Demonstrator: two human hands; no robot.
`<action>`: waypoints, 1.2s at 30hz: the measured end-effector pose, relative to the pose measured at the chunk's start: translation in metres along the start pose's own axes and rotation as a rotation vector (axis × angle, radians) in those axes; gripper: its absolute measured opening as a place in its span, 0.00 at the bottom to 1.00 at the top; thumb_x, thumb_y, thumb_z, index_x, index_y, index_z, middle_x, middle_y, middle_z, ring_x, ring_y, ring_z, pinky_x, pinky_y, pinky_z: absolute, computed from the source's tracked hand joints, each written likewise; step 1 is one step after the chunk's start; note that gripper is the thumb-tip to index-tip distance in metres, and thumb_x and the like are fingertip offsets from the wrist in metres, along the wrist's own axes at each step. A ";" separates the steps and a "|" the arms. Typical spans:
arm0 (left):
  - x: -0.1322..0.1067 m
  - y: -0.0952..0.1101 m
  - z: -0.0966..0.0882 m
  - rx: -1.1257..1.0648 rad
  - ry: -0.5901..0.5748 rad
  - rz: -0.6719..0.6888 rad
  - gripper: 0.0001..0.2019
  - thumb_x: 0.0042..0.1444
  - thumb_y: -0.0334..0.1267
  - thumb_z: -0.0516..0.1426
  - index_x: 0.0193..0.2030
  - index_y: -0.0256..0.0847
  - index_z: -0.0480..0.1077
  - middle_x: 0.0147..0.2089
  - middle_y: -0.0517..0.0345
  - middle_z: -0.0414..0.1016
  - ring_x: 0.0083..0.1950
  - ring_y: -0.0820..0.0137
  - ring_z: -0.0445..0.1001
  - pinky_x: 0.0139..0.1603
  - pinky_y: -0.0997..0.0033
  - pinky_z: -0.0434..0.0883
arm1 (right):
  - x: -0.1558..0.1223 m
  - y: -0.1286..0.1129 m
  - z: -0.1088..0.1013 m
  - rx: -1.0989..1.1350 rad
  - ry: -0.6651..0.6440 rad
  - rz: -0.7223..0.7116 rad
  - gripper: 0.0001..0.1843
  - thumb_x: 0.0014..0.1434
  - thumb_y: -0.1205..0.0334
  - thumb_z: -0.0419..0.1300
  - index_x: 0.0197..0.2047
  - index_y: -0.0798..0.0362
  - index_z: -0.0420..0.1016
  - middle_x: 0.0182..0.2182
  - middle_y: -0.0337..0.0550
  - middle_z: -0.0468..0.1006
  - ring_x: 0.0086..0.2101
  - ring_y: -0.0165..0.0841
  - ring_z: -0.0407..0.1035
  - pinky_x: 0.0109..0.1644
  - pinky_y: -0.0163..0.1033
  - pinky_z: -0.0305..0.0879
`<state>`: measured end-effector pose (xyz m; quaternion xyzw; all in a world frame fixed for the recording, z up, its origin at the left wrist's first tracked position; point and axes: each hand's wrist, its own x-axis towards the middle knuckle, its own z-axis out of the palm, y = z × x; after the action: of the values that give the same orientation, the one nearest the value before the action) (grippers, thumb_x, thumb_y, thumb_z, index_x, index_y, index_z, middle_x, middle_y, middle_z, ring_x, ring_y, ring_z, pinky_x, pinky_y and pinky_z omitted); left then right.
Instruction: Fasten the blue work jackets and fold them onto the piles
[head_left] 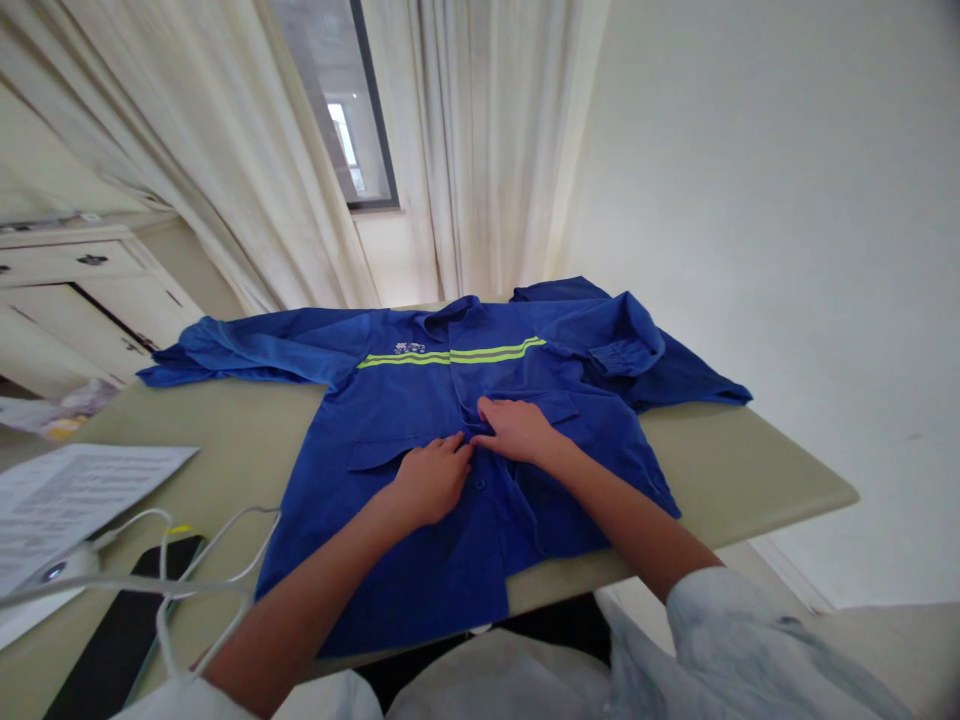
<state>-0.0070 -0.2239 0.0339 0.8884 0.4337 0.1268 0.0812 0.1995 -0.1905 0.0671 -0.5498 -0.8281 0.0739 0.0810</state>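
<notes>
A blue work jacket with a yellow-green reflective stripe across the chest lies spread front side up, its collar at the far side. My left hand is on the front opening near a pocket flap, fingers bent and closed at the placket edge. Just beside it, my right hand grips the other edge of the placket, thumb and fingers pinched on the cloth. The fingertips of both hands nearly meet. Below them the front is unfastened, and the right panel is folded over a little.
The jacket rests on a pale green table. At the left lie printed papers, a black phone and a white cable. Behind are curtains, a white cabinet and a wall at the right.
</notes>
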 end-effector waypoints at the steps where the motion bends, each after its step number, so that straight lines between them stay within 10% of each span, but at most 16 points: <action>1: 0.011 -0.003 -0.006 0.013 -0.011 -0.053 0.11 0.67 0.36 0.55 0.50 0.45 0.79 0.52 0.40 0.82 0.48 0.52 0.83 0.47 0.54 0.76 | 0.006 -0.005 0.002 -0.046 -0.012 -0.029 0.15 0.65 0.50 0.68 0.47 0.50 0.77 0.43 0.51 0.82 0.41 0.44 0.77 0.41 0.41 0.67; 5: 0.044 -0.014 -0.010 0.057 0.102 -0.271 0.11 0.68 0.35 0.53 0.38 0.41 0.76 0.40 0.46 0.81 0.40 0.56 0.81 0.44 0.57 0.74 | 0.020 -0.011 0.018 -0.060 0.039 -0.078 0.06 0.68 0.61 0.62 0.46 0.52 0.79 0.47 0.52 0.81 0.48 0.43 0.76 0.45 0.41 0.69; 13: 0.035 -0.033 0.029 -0.162 0.416 -0.085 0.11 0.69 0.37 0.57 0.54 0.40 0.74 0.51 0.48 0.81 0.52 0.56 0.77 0.57 0.54 0.73 | 0.025 0.008 0.035 0.413 0.167 0.102 0.06 0.70 0.63 0.61 0.43 0.52 0.81 0.37 0.41 0.83 0.37 0.34 0.75 0.43 0.37 0.65; 27: 0.035 -0.039 0.032 -0.170 0.352 -0.035 0.18 0.68 0.35 0.57 0.63 0.41 0.74 0.65 0.46 0.75 0.60 0.54 0.75 0.62 0.50 0.72 | 0.027 0.016 0.046 0.621 0.262 -0.042 0.02 0.63 0.66 0.68 0.39 0.53 0.83 0.30 0.37 0.78 0.30 0.29 0.68 0.37 0.34 0.61; 36: 0.036 -0.037 0.033 -0.191 0.369 -0.059 0.15 0.70 0.34 0.55 0.59 0.40 0.76 0.57 0.47 0.81 0.54 0.56 0.77 0.57 0.50 0.73 | 0.023 0.007 0.038 0.396 0.195 -0.013 0.04 0.67 0.65 0.65 0.42 0.53 0.84 0.34 0.40 0.78 0.36 0.32 0.70 0.41 0.35 0.61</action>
<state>-0.0033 -0.1740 -0.0012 0.8251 0.4531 0.3257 0.0881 0.1886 -0.1684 0.0300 -0.5222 -0.7892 0.1810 0.2677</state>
